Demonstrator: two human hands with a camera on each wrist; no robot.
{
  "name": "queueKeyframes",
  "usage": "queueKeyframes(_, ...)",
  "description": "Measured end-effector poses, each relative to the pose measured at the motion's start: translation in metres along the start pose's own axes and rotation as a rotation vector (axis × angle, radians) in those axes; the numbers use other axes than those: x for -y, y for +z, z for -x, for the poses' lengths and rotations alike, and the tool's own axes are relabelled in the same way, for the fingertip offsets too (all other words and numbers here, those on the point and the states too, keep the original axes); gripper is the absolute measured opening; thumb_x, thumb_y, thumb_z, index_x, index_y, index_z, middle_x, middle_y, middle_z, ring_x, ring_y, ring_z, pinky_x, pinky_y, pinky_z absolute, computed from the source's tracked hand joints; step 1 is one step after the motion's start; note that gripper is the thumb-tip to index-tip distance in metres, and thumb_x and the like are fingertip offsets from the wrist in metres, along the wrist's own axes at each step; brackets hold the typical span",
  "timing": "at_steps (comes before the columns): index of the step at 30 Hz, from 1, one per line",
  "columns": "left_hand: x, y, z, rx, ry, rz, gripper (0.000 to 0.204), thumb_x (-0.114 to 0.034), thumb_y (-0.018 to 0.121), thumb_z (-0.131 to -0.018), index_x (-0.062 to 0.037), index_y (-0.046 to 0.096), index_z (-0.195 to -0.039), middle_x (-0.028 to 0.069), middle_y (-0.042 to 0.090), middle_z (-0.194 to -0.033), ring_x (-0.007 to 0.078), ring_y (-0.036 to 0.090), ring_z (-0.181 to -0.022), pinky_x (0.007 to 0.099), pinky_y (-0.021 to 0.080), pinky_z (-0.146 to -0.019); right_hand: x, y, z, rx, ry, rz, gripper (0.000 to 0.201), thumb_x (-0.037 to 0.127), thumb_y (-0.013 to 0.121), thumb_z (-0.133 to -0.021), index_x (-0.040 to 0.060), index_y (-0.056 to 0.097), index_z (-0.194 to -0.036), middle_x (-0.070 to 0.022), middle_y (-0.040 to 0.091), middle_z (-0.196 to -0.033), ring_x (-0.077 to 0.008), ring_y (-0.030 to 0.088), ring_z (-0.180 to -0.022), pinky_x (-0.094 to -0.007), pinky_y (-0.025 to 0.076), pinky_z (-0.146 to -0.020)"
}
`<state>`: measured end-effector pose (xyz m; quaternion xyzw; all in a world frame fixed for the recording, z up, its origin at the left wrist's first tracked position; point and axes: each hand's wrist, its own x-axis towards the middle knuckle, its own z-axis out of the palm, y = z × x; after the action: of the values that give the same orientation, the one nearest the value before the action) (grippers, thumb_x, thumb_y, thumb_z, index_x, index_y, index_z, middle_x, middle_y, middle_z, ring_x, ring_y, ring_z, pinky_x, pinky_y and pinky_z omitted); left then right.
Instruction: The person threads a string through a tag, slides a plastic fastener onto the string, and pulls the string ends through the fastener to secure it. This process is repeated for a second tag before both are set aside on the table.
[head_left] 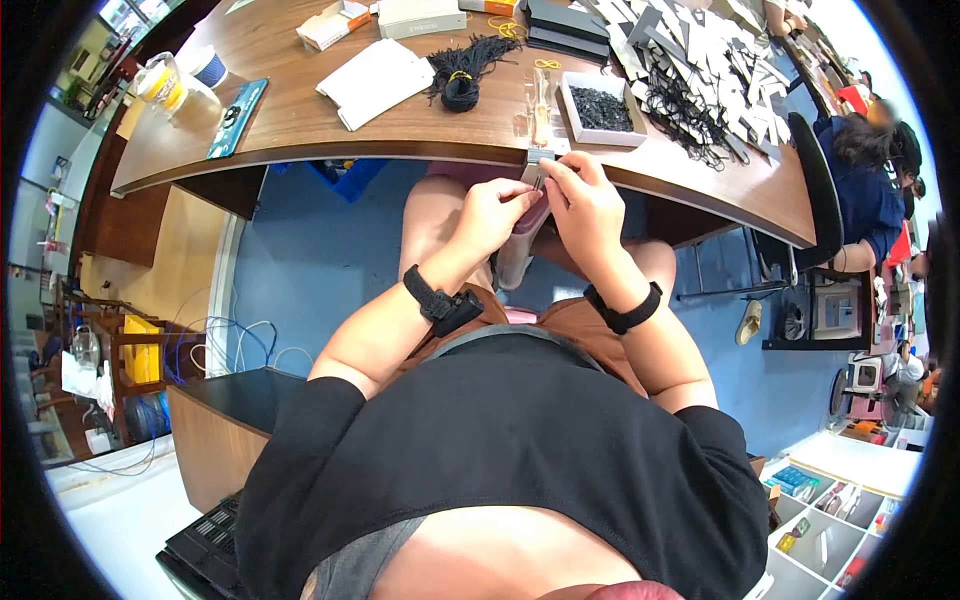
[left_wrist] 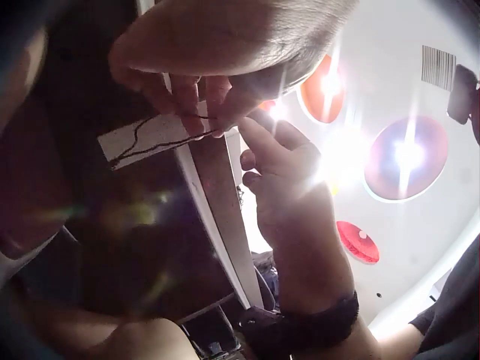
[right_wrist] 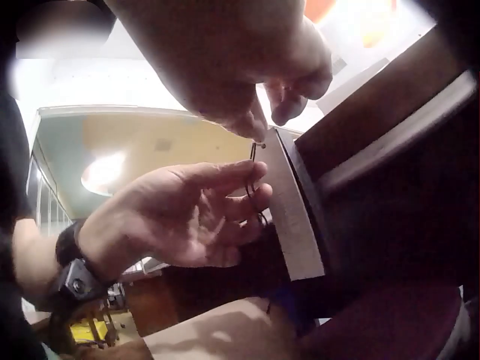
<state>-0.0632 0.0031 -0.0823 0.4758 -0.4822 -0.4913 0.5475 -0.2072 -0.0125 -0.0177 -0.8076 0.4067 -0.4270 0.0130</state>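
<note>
A flat pale tag with a dark thin cord is between the two hands, just off the table's front edge. In the right wrist view the left hand pinches the cord between thumb and fingers. The right hand is at the tag's upper end, its thumb and fingertips pinching near the cord's end. In the left wrist view, the cord runs along the tag in a loop. Seen from the head, the left hand is left of the tag, fingertips close to the right hand's.
The wooden table holds a bundle of black cords, a white box of small black pieces, white sheets, a heap of tags, a teal packet and cups. Another person sits at the right.
</note>
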Motion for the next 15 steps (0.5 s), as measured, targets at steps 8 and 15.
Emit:
queueKeyframes(8, -0.005, 0.002, 0.003, 0.009, -0.011, -0.031, 0.016, -0.010, 0.064, -0.085, 0.0031, 0.065, -0.094, 0.0052, 0.066, -0.086, 0.0086, 0.059, -0.076, 0.0228, 0.048, -0.071, -0.001, 0.004, -0.001, -0.057, -0.128, 0.007, 0.016, 0.006, 0.067, -0.069, 0.0075, 0.065, -0.086, -0.0059, 0.059, -0.086, -0.0231, 0.060, -0.069, -0.0319, 0.048, -0.060)
queueKeyframes(15, -0.008, 0.002, 0.003, 0.011, -0.013, -0.005, 0.017, -0.012, 0.064, -0.084, 0.0033, 0.067, -0.089, 0.0033, 0.066, -0.076, 0.0058, 0.055, -0.068, 0.0227, 0.046, -0.061, -0.001, 0.003, -0.002, -0.046, -0.143, 0.020, 0.012, 0.008, 0.067, -0.071, 0.0086, 0.064, -0.083, -0.0058, 0.058, -0.083, -0.0236, 0.060, -0.069, -0.0319, 0.049, -0.061)
